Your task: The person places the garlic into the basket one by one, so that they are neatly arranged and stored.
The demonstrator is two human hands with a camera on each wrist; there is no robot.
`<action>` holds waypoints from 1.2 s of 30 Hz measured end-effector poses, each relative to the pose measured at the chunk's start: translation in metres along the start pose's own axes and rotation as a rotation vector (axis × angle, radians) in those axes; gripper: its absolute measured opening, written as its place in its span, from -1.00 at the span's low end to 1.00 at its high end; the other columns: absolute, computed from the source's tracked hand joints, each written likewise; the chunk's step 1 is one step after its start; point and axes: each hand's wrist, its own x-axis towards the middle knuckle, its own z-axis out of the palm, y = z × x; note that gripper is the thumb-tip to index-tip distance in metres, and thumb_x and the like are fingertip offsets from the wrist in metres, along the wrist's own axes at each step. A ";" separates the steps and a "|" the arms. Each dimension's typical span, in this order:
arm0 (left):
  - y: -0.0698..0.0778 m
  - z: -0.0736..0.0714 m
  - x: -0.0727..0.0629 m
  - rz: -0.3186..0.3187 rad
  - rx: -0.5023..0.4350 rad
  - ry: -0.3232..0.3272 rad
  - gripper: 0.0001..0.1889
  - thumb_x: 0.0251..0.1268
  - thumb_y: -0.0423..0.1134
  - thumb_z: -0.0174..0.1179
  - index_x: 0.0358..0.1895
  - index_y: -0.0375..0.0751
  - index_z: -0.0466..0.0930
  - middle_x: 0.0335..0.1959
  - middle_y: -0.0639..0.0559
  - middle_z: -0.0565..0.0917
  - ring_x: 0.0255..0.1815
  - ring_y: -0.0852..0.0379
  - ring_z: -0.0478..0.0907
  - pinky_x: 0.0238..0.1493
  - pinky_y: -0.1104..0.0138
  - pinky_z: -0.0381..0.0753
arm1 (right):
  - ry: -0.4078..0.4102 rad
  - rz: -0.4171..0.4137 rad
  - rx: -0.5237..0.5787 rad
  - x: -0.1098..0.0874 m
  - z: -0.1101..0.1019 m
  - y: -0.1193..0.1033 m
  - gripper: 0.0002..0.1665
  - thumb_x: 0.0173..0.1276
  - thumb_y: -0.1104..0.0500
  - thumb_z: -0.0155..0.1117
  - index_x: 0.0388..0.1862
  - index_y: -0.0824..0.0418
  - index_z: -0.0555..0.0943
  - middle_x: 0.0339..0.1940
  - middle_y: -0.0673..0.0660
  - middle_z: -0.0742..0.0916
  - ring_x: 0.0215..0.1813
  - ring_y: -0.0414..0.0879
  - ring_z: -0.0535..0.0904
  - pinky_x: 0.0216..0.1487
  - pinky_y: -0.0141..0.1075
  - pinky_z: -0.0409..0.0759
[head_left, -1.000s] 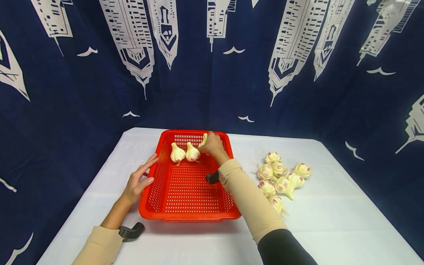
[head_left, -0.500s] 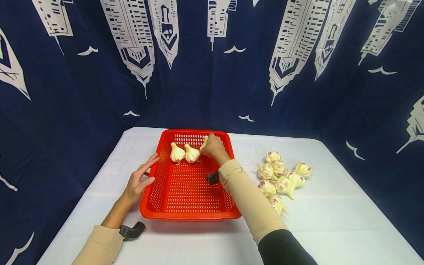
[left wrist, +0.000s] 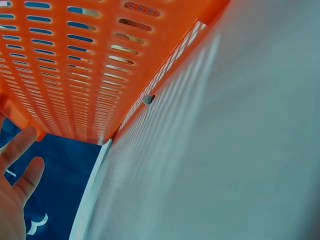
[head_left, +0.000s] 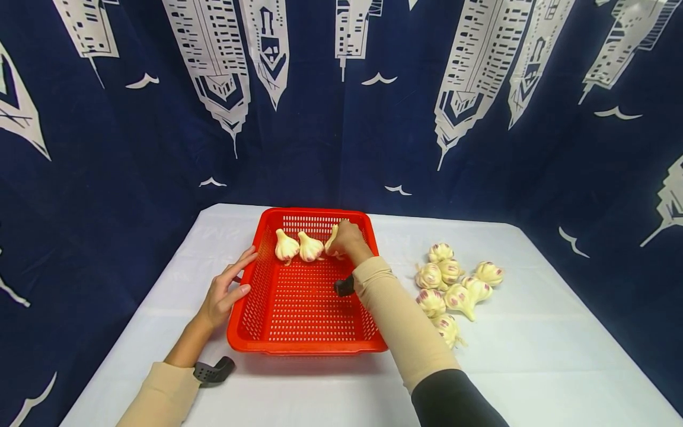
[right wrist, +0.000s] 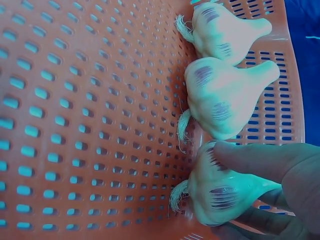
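My right hand (head_left: 349, 240) is inside the red plastic basket (head_left: 312, 348), at its back right corner. It holds a garlic bulb (right wrist: 220, 192) between the thumb and the fingers below; part of the neck is hidden by the hand. To its left, two more garlic bulbs, a middle one (head_left: 310, 246) and a left one (head_left: 286, 245), lean in a row against the back wall, necks up. My left hand (head_left: 224, 293) touches the basket's left rim with its fingers fairly straight and the thumb spread. In the left wrist view, its fingertips are beside the orange-looking basket wall (left wrist: 100, 60).
Several garlic bulbs (head_left: 450, 273) lie in a loose cluster on the white-covered table (head_left: 549, 350), right of the basket and partly behind the right forearm. A dark blue printed curtain (head_left: 331, 142) hangs behind the table. A dark camera mount (head_left: 214, 371) sticks out from the left wrist.
My right hand has shifted slightly right and lower with its garlic bulb, and more of that bulb now shows. The middle bulb has tilted a little. My left hand stays on the rim.
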 end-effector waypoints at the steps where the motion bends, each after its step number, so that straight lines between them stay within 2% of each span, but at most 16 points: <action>1: 0.000 0.000 0.000 0.003 -0.001 0.000 -0.36 0.11 -0.30 0.00 0.37 -0.33 0.41 0.46 -0.21 0.32 0.35 0.22 0.32 -0.09 0.36 0.38 | -0.003 0.006 0.004 0.001 0.000 0.001 -0.40 -0.08 0.26 0.57 -0.06 0.37 0.49 -0.26 0.24 0.62 -0.20 0.06 0.52 -0.11 -0.22 0.60; 6: 0.002 0.003 0.001 0.011 -0.001 0.003 -0.36 0.11 -0.31 0.01 0.36 -0.35 0.42 0.46 -0.20 0.33 0.33 0.18 0.34 -0.10 0.36 0.37 | -0.004 0.029 0.043 0.002 0.000 0.005 -0.39 -0.09 0.24 0.59 -0.08 0.34 0.48 -0.24 0.24 0.63 -0.19 0.07 0.53 -0.11 -0.21 0.60; 11: 0.003 0.004 0.002 0.002 0.007 -0.003 -0.36 0.11 -0.30 0.02 0.37 -0.34 0.41 0.47 -0.19 0.32 0.33 0.17 0.34 -0.10 0.35 0.38 | -0.008 0.032 0.025 0.001 -0.001 0.007 -0.37 -0.07 0.22 0.59 -0.05 0.32 0.46 -0.22 0.23 0.62 -0.15 0.07 0.52 -0.07 -0.20 0.58; 19: 0.004 0.006 0.002 0.001 0.012 -0.014 -0.35 0.10 -0.30 0.02 0.38 -0.30 0.41 0.47 -0.18 0.32 0.33 0.13 0.34 -0.09 0.35 0.39 | 0.027 0.021 0.079 0.000 -0.005 0.004 -0.38 -0.13 0.32 0.60 -0.12 0.29 0.43 -0.27 0.21 0.63 -0.23 0.07 0.54 -0.27 -0.22 0.63; 24: 0.006 0.005 0.003 0.006 0.011 -0.019 -0.36 0.11 -0.31 0.02 0.37 -0.31 0.41 0.47 -0.19 0.32 0.34 0.08 0.35 -0.08 0.36 0.38 | 0.054 0.005 0.056 -0.002 -0.009 0.002 -0.41 -0.10 0.27 0.61 -0.15 0.29 0.45 -0.26 0.22 0.64 -0.18 0.10 0.58 -0.15 -0.17 0.62; 29: 0.005 0.004 0.002 0.009 -0.006 -0.003 -0.36 0.09 -0.32 0.02 0.36 -0.33 0.43 0.46 -0.19 0.33 0.31 0.19 0.35 -0.10 0.38 0.37 | 0.072 -0.019 0.031 0.000 -0.015 -0.005 -0.30 -0.06 0.18 0.62 0.02 0.32 0.45 -0.13 0.25 0.67 -0.02 0.15 0.60 0.05 -0.11 0.57; 33: 0.003 0.002 0.002 0.008 -0.009 -0.007 -0.35 0.09 -0.32 0.02 0.37 -0.35 0.41 0.46 -0.21 0.32 0.33 0.26 0.33 -0.10 0.37 0.37 | 0.089 -0.033 0.023 0.000 -0.023 -0.013 -0.16 -0.03 0.14 0.62 0.21 0.30 0.42 0.02 0.27 0.66 0.07 0.18 0.59 0.07 -0.08 0.57; 36: 0.002 0.002 0.001 0.002 0.003 -0.020 -0.35 0.10 -0.33 0.01 0.37 -0.36 0.39 0.47 -0.23 0.31 0.33 0.30 0.31 -0.10 0.37 0.36 | 0.098 -0.034 0.019 0.000 -0.028 -0.016 -0.14 0.01 0.12 0.60 0.28 0.27 0.41 0.09 0.26 0.65 0.11 0.17 0.57 0.10 -0.08 0.55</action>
